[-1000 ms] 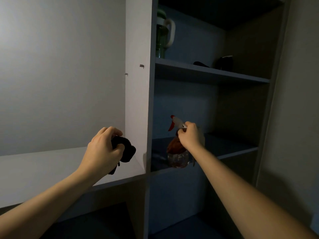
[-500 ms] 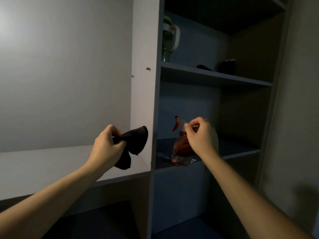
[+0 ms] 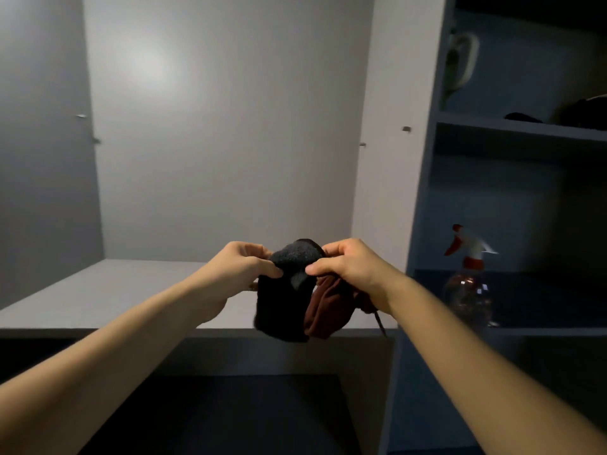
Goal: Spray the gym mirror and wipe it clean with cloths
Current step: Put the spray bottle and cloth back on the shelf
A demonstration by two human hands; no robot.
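Together, left hand (image 3: 235, 274), right hand (image 3: 353, 267) pinch cloths (image 3: 285, 303) between them.

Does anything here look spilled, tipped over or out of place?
Nothing stands out. The spray bottle stands upright on the dark shelf, no puddle visible. The left hand and right hand grip a bunched black cloth and brown cloth near the pale shelf. The upper shelf is too dim to judge.

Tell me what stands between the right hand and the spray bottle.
Head view: only the shelf's upright panel. The right hand grips cloths left of it; the spray bottle stands right.
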